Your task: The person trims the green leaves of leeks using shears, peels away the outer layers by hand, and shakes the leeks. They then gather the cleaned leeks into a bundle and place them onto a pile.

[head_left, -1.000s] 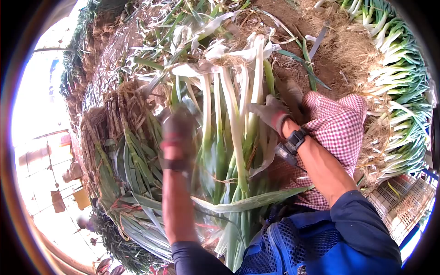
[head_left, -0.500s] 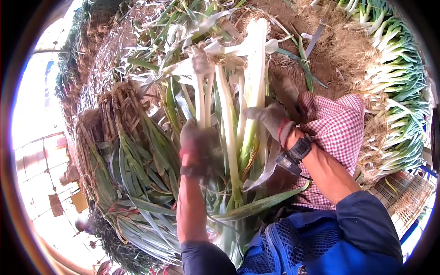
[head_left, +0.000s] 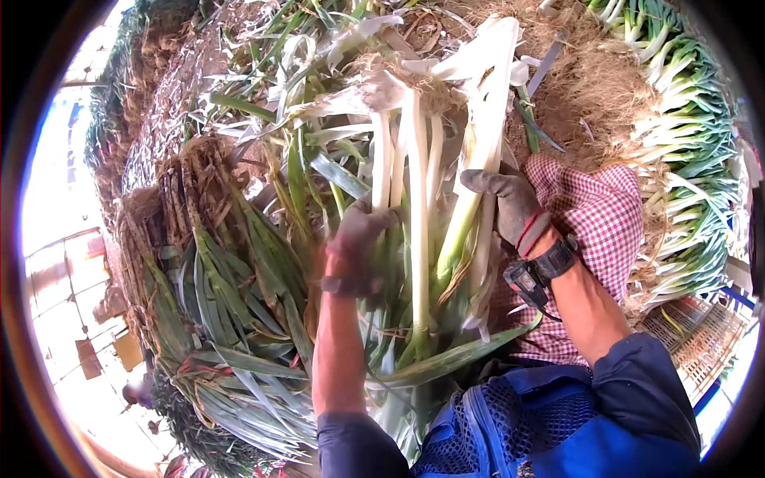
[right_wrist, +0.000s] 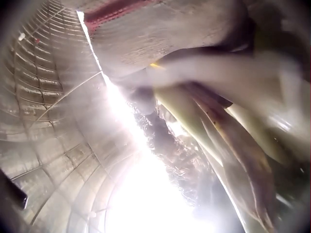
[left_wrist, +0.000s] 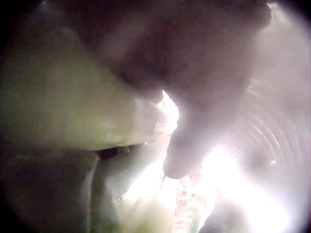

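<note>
In the head view my gloved left hand point(head_left: 358, 227), slightly blurred, grips a white leek stalk point(head_left: 382, 159) low on its shaft. My gloved right hand point(head_left: 516, 205) holds a thick leek point(head_left: 484, 119), thumb across its pale shaft, root end tilted up and away. Between the hands stands another leek point(head_left: 417, 191), its green leaves toward my lap. Dark and blurred in the left wrist view, the left hand point(left_wrist: 189, 63) curls beside a pale green stalk point(left_wrist: 82, 107). Browned outer leaves point(right_wrist: 238, 145) hang below the right hand point(right_wrist: 170, 39) in the right wrist view.
A pile of untrimmed leeks point(head_left: 231, 263) with brown roots lies at left. Peeled leaf scraps point(head_left: 295, 72) cover the ground ahead. Cleaned leeks point(head_left: 685, 159) form a row at right, near a slatted crate point(head_left: 689, 334). Checked cloth point(head_left: 594, 207) covers my right leg.
My left hand has moved right and closed round a stalk. The right hand has shifted slightly right, and its leek now leans right, apart from the middle stalks.
</note>
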`<state>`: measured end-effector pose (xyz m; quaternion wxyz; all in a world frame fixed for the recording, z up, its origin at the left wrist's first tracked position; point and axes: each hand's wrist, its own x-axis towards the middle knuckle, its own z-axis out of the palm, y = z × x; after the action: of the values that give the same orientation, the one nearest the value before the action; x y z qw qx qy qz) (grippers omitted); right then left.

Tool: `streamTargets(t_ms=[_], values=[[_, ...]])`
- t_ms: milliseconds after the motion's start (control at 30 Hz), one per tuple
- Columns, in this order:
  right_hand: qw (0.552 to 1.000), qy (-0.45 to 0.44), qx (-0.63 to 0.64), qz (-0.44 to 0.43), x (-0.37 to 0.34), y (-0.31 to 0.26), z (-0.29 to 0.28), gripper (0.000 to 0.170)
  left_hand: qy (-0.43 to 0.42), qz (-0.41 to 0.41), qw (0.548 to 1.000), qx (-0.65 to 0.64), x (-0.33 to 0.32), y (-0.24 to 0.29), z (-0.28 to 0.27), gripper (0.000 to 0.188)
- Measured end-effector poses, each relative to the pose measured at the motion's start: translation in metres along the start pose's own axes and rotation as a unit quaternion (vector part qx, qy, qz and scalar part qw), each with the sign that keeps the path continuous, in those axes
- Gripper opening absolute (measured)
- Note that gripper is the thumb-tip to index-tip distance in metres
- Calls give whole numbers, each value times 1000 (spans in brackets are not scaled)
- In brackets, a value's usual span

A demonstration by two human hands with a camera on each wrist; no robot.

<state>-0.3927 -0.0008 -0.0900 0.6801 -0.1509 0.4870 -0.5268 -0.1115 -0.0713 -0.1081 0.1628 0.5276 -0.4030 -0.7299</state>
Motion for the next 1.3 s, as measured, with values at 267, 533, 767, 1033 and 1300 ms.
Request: streamTargets(t_ms=[267,533,767,1033,1300], values=[[981,-26,-194,-6,23,16,11,40,34,-43,996,73,-2,17,9,59],[987,-51,-108,105,36,28,22,49,23,-48,995,89,8,-7,5,61],[990,-90,-66,84,16,25,34,45,-23,67,997,-3,-8,-7,19,59],[973,-222,22,54,3,17,54,38,-23,122,992,30,-78,46,33,74],[959,-248,128,41,-50,16,48,36,-42,161,986,6,-143,62,67,88]])
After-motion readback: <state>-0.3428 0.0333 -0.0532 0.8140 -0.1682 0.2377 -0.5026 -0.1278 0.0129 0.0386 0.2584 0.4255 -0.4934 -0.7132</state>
